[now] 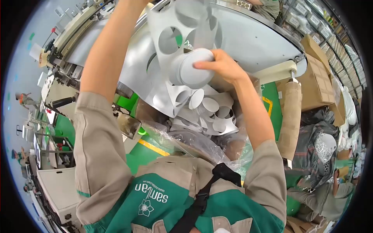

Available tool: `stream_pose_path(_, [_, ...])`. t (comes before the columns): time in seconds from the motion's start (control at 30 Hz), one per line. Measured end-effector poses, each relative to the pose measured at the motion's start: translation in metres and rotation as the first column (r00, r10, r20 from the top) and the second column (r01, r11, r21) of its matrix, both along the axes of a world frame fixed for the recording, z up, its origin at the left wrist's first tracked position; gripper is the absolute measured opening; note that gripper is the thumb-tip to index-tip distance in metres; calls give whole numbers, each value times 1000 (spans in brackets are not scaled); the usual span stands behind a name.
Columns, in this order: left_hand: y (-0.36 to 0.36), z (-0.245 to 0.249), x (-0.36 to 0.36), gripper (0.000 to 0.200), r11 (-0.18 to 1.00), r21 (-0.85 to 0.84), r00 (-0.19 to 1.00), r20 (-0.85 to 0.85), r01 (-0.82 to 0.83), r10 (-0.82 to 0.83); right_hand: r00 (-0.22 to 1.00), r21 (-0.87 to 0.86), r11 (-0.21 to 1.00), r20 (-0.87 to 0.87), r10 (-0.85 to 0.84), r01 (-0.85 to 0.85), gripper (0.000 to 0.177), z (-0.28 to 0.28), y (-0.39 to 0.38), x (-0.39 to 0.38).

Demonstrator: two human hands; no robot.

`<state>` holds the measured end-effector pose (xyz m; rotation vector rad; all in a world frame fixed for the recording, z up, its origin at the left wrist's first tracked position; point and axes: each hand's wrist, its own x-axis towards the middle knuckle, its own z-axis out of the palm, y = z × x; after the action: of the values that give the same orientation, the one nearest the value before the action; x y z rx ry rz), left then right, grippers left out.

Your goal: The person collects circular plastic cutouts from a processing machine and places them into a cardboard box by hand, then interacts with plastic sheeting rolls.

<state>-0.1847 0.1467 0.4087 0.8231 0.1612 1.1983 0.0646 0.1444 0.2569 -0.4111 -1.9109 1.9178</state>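
My right hand (223,66) grips a stack of round white discs (197,72), with the thumb on the front disc and the fingers hidden behind. Just behind the stack hangs a pale sheet with large round cut-outs (158,33). My left forearm (110,50) reaches up to the top edge, where the hand is cut off from view. Beneath the discs, cut sheet scraps and loose pieces (211,110) lie in a box lined with clear plastic (186,141).
A curved grey metal surface (252,35) spans the far side, with a roller (291,116) at its right. Cardboard boxes (314,85) and shelves (330,35) stand to the right. A white cabinet (58,186) is at left. Another person (330,198) is at lower right.
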Motion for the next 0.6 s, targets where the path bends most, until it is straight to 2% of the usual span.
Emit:
stream_pose_path(0.07, [-22, -63, -14, 53, 954, 255, 983, 55, 158, -178, 978, -253, 961, -146, -151, 110, 42, 12, -4, -11])
stream_pose_path(0.1, [-26, -105, -21, 57, 979, 142, 962, 209, 149, -177, 953, -336, 929, -198, -228, 152, 42, 14, -1, -17])
stream_pose_path(0.13, [-34, -130, -18, 61, 988, 22, 922, 356, 154, -152, 938, -334, 920, -203, -281, 204, 40, 9, 7, -23])
stream_pose_path(0.17, [-61, -124, 25, 70, 980, 3, 951, -240, -200, 195, 923, -355, 908, -222, -314, 224, 40, 10, 11, -26])
stream_pose_path(0.2, [-93, -123, 73, 82, 858, 195, 530, -715, -476, 457, 908, -380, 892, -233, -348, 244, 41, 12, 13, -28])
stream_pose_path(0.27, [-118, -171, 101, 77, 820, 222, 432, -761, -528, 484, 890, -419, 888, -310, -335, 188, 42, 21, 15, -27])
stream_pose_path(0.3, [-121, -196, 113, 75, 823, 105, 491, -758, -559, 430, 880, -439, 884, -341, -330, 160, 43, 24, 15, -27])
stream_pose_path(0.33, [-122, -221, 125, 75, 813, -21, 551, -745, -581, 375, 884, -425, 870, -266, -384, 250, 44, 26, 16, -32])
stream_pose_path(0.37, [-120, -247, 133, 70, 798, 122, 415, -802, -590, 429, 914, -345, 914, -261, -311, 213, 45, 26, 14, -33])
stream_pose_path(0.4, [-122, -249, 147, 66, 775, 263, 270, -833, -575, 482, 940, -265, 950, -248, -235, 167, 45, 29, 10, -29])
stream_pose_path(0.43, [-123, -243, 152, 50, 748, 8, 374, -862, -664, 342, 952, -211, 965, -230, -201, 153, 44, 32, 7, -17])
stream_pose_path(0.5, [-117, -240, 138, 39, 643, -66, 417, -810, -763, 412, 974, -88, 990, -188, -128, 113, 43, 41, -6, 23])
stream_pose_path(0.53, [-116, -239, 129, 35, 584, -107, 433, -779, -805, 453, 949, -207, 969, -257, -185, 133, 44, 27, -2, 43])
stream_pose_path(0.57, [-118, -229, 128, 33, 582, -54, 415, -755, -812, 508, 916, -319, 937, -317, -245, 140, 44, 7, 6, 66])
stream_pose_path(0.6, [-121, -220, 125, 32, 574, -3, 396, -727, -819, 561, 854, -509, 834, -319, -411, 211, 39, -12, 5, 91])
